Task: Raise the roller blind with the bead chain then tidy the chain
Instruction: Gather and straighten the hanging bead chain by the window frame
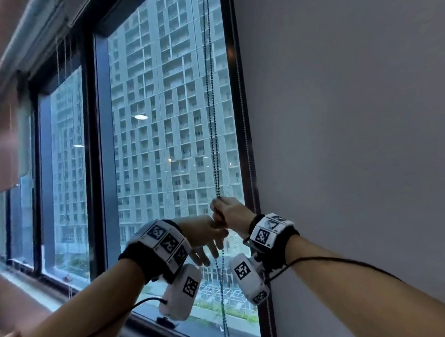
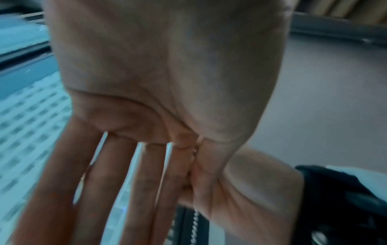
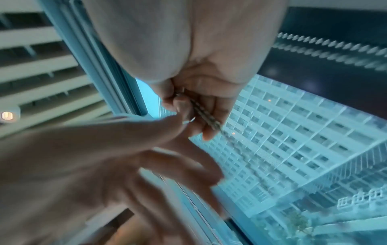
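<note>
A dark bead chain (image 1: 212, 117) hangs as a double strand down the right side of the window pane (image 1: 163, 120). My right hand (image 1: 222, 209) grips both strands in a fist at about sill-to-mid height; in the right wrist view the chain (image 3: 207, 119) runs through its curled fingers (image 3: 209, 132). My left hand (image 1: 211, 239) sits just below and touches it. In the left wrist view its fingers (image 2: 146, 182) are straight and spread. The chain (image 2: 195, 220) is squeezed between thumb and index finger. The pane in front of me is uncovered.
A plain grey wall (image 1: 341, 112) stands right of the dark window frame (image 1: 244, 167), where a second pale bead chain (image 1: 246, 141) hangs. A blind housing (image 1: 44, 31) runs along the top left. Further left a pinkish blind (image 1: 4, 157) is half lowered. The sill (image 1: 69, 294) lies below.
</note>
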Available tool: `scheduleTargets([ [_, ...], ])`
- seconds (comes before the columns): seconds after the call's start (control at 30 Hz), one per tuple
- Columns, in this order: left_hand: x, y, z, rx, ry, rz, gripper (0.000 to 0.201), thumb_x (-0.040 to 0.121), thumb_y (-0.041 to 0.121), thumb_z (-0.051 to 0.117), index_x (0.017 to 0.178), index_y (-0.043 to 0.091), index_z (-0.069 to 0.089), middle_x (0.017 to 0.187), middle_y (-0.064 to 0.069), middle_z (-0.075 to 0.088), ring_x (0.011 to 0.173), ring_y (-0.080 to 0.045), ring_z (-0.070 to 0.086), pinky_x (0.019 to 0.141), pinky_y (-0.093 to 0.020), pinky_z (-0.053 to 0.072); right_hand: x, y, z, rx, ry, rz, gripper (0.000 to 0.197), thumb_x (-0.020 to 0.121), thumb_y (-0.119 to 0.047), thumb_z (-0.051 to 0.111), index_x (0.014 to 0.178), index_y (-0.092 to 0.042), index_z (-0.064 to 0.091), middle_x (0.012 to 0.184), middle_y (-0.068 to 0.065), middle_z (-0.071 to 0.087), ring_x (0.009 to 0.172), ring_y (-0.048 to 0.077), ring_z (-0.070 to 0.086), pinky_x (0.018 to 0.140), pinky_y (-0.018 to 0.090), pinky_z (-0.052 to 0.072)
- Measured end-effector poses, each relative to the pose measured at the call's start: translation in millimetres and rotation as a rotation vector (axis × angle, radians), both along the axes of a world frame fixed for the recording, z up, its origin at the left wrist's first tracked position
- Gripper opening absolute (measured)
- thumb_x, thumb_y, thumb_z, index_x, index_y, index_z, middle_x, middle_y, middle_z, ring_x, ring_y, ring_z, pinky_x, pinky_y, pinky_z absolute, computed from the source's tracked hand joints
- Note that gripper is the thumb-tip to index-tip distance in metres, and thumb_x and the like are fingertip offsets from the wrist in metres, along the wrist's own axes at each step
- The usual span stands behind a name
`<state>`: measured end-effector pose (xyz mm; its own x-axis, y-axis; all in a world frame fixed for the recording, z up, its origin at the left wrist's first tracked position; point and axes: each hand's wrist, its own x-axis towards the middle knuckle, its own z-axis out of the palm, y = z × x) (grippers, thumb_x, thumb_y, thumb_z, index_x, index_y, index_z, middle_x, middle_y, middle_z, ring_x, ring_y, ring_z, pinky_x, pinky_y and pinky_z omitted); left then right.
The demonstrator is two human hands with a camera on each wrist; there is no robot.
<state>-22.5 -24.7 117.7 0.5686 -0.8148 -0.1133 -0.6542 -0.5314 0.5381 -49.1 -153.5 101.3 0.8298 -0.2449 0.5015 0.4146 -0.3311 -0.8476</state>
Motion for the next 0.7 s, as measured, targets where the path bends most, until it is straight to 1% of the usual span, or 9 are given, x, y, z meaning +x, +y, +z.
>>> scheduleTargets([
  [0.1,-10,19,13,0.03,-0.452,-0.001,0.031,0.091,0.027,0.05,0.09,0.002,0.069,0.085,-0.01,0.074,0.067,-0.023,0.07,0.059,-0.028,0.055,-8,5,-22,-0.038,0.052,0.014,0.032,0.103,-0.017,0.034,0.072,-0.014,0.042,0.049,-0.004,0.038,0.04,0.013,0.039,0.044,0.027,0.039],
  [0.17,-14,21,23,-0.295,-0.87,-0.072,0.012,0.083,0.02,0.054,0.083,0.012,0.063,0.078,0.001,0.065,0.076,-0.021,0.066,0.067,-0.031,0.054,-17,11,-30,-0.093,0.127,0.027,0.034,0.103,-0.02,0.032,0.071,-0.014,0.04,0.048,-0.005,0.037,0.034,0.009,0.035,0.04,0.024,0.036],
  [0.23,-18,17,29,-0.604,-1.149,-0.286,0.023,0.077,0.005,0.051,0.094,0.019,0.059,0.096,0.002,0.062,0.1,-0.019,0.058,0.089,-0.033,0.048,-26,18,-35,-0.223,0.183,-0.016,0.037,0.103,-0.024,0.032,0.068,-0.015,0.039,0.052,-0.001,0.034,0.033,0.008,0.031,0.038,0.022,0.03],
  [0.3,-22,8,34,-0.529,-1.358,-0.473,0.05,0.073,-0.007,0.047,0.11,0.023,0.06,0.125,0.002,0.061,0.129,-0.018,0.045,0.116,-0.034,0.023,-36,24,-38,-0.366,0.199,-0.042,0.041,0.103,-0.027,0.033,0.065,-0.016,0.04,0.051,0.0,0.035,0.033,0.007,0.03,0.038,0.024,0.031],
  [0.33,-23,1,33,-0.399,-1.416,-0.524,0.056,0.074,-0.009,0.045,0.117,0.024,0.059,0.133,0.003,0.058,0.136,-0.016,0.039,0.119,-0.033,0.012,-42,26,-37,-0.416,0.217,-0.036,0.042,0.103,-0.028,0.035,0.064,-0.016,0.041,0.05,0.0,0.036,0.032,0.007,0.031,0.038,0.025,0.032],
  [0.4,-20,-8,31,-0.123,-1.373,-0.505,0.052,0.08,-0.002,0.043,0.122,0.025,0.057,0.129,0.002,0.063,0.13,-0.018,0.049,0.118,-0.039,0.024,-54,30,-35,-0.533,0.268,-0.039,0.042,0.101,-0.026,0.04,0.061,-0.016,0.042,0.049,0.001,0.038,0.03,0.006,0.033,0.039,0.025,0.035],
  [0.47,-16,-4,35,0.001,-1.337,-0.402,0.035,0.086,0.013,0.039,0.107,0.024,0.065,0.101,-0.003,0.073,0.095,-0.021,0.067,0.091,-0.041,0.053,-65,27,-29,-0.574,0.267,-0.059,0.041,0.099,-0.02,0.043,0.059,-0.017,0.04,0.047,-0.004,0.039,0.031,0.005,0.031,0.041,0.026,0.031],
  [0.57,-5,6,39,-0.046,-1.281,-0.369,0.051,0.096,0.037,0.028,0.074,0.011,0.067,0.065,-0.002,0.067,0.054,-0.017,0.06,0.065,-0.037,0.057,-83,7,-12,-0.463,0.095,-0.073,0.039,0.098,-0.011,0.046,0.059,-0.016,0.044,0.042,-0.012,0.037,0.033,0.003,0.029,0.038,0.022,0.026],
  [0.7,-6,12,33,-0.166,-1.157,-0.369,0.059,0.096,0.047,0.028,0.067,0.013,0.067,0.057,0.005,0.063,0.049,-0.013,0.061,0.064,-0.031,0.055,-102,-12,27,-0.52,-0.082,-0.134,0.035,0.098,-0.013,0.048,0.062,-0.014,0.049,0.051,-0.003,0.04,0.036,0.003,0.032,0.04,0.02,0.029],
])
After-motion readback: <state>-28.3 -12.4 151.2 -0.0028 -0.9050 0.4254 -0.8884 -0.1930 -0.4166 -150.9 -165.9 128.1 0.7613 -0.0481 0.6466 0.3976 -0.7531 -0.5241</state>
